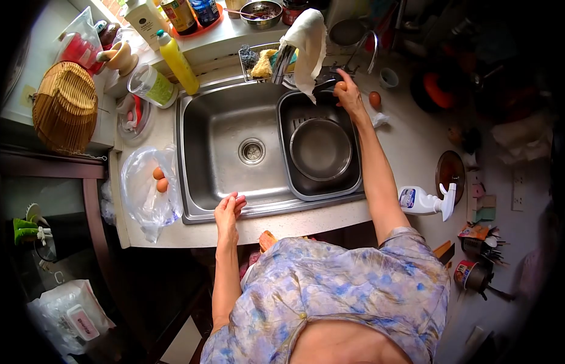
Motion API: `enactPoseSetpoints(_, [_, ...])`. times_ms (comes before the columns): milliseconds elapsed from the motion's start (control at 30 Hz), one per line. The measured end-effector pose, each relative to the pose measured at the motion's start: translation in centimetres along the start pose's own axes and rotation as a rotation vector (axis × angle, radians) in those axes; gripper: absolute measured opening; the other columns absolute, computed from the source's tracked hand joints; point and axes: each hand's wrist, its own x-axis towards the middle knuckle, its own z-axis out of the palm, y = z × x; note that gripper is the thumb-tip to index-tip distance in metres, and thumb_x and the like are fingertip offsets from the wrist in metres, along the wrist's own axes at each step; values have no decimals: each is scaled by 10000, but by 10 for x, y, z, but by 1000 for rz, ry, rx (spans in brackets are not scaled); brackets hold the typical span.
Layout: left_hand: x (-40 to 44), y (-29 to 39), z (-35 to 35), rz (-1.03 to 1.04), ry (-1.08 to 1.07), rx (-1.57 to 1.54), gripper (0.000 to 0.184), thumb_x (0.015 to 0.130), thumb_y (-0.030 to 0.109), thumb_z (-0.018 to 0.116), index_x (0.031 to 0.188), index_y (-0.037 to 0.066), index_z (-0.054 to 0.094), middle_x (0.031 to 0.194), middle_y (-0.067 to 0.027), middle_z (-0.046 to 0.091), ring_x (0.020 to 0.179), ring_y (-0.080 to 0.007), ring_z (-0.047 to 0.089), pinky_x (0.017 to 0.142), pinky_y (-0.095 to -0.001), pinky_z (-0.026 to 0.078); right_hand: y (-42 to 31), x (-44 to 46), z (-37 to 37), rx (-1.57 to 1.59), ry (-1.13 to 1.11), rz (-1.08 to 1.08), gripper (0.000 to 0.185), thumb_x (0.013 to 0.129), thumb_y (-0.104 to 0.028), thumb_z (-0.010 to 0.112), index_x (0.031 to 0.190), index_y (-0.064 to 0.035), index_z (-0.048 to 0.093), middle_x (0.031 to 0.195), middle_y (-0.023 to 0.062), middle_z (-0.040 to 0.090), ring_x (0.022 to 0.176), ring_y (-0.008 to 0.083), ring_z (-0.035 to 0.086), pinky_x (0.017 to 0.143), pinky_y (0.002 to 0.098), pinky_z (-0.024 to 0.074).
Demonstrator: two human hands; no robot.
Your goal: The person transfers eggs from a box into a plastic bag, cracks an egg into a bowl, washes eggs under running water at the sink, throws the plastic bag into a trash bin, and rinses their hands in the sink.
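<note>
- Reaching to the back R of the sink (pixel 270 214), the R grip (pixel 349 97) is by the grey tub (pixel 322 191); can't tell if it's holding or touching anything.
- L grip (pixel 228 213): loose & a bit wide, at the sink's front edge.
- Tub sits in the R side of the sink, w/ a round metal bowl (pixel 320 148) inside.
- Sink's L side has the drain (pixel 252 151).
- Clear plastic bag (pixel 146 203) on the table (pixel 252 229), L of sink: 2 brown eggs (pixel 162 184) in it.
- 1 more egg (pixel 375 99) on the table, just R of the R grip, nr a small cup (pixel 389 77).
- Wire rack behind sink: dark scrubber (pixel 249 57) + yellow sponge (pixel 263 64).
- Metal dish (pixel 262 23) up back: dark stuff & a spoon, can't tell what stuff.
- White spray bottle (pixel 419 201): R side of table, lying down.
</note>
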Motion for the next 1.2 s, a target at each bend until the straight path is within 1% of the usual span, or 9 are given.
enactPoseSetpoints(67, [-2, 0, 1, 7, -8, 4, 303, 886, 251, 484, 1108, 51, 534, 946, -65, 642, 823, -123, 620, 662, -206, 415, 19, 2, 8, -88, 36, -100, 412, 724, -102, 526, 1134, -65, 509, 697, 23, 533, 629, 108, 523, 467, 250, 461])
enactPoseSetpoints(133, [-5, 2, 0, -11, 7, -3, 303, 885, 245, 484, 1111, 49, 533, 943, -69, 643, 822, -124, 620, 655, -203, 414, 8, -8, 14, -93, 95, -76, 404, 665, -113, 561, 1059, -30, 530, 738, 154, 586, 689, 242, 584, 668, 331, 455])
enactPoseSetpoints(367, [-4, 4, -5, 27, -1, 11, 304, 884, 243, 485, 1113, 49, 533, 938, -75, 645, 825, -129, 622, 662, -204, 416, 18, -6, 19, -115, 117, -84, 409, 643, -151, 598, 1030, -37, 535, 843, 210, 584, 830, 338, 563, 737, 370, 442])
enactPoseSetpoints(900, [-9, 1, -14, 24, 4, -4, 297, 882, 254, 496, 1099, 58, 543, 941, -76, 644, 823, -131, 624, 661, -205, 427, 28, -5, 25, -151, 166, -113, 429, 642, -176, 613, 1037, -39, 521, 902, 214, 569, 880, 354, 546, 774, 383, 434])
enactPoseSetpoints(1000, [-9, 1, -14, 27, 0, -7, 300, 882, 256, 495, 1100, 56, 540, 946, -76, 642, 827, -132, 622, 664, -208, 427, 28, -13, 31, -109, 257, -150, 425, 649, -161, 616, 1035, -21, 507, 897, 215, 567, 891, 368, 534, 798, 389, 420])
enactPoseSetpoints(1067, [-10, 3, -15, 33, 1, -11, 302, 882, 257, 494, 1101, 55, 538, 949, -77, 641, 831, -132, 621, 667, -210, 427, 15, -29, 45, -212, 466, -330, 382, 667, -137, 616, 1010, -10, 502, 839, 164, 576, 778, 321, 570, 678, 370, 477])
enactPoseSetpoints(1133, [-11, 4, -14, 25, 11, -10, 307, 883, 260, 491, 1106, 53, 534, 956, -79, 640, 842, -135, 619, 680, -216, 426, -39, -68, 61, 223, 176, 64, 345, 684, -130, 625, 987, -20, 503, 761, 92, 560, 609, 212, 567, 490, 305, 489])
enactPoseSetpoints(1167, [-10, 3, -12, 24, 12, -11, 307, 883, 260, 491, 1106, 53, 534, 956, -79, 640, 842, -135, 619, 680, -216, 426, -26, -67, 79, 383, 18, 89, 323, 709, -125, 621, 1001, -51, 504, 706, 30, 526, 509, 106, 510, 366, 229, 433])
enactPoseSetpoints(1200, [-9, 3, -11, 28, -2, -6, 308, 884, 260, 489, 1107, 53, 534, 955, -79, 640, 844, -135, 619, 688, -219, 425, -33, -75, 91, 616, -168, 181, 290, 743, -144, 603, 1009, -81, 505, 695, 25, 526, 491, 82, 482, 357, 214, 405])
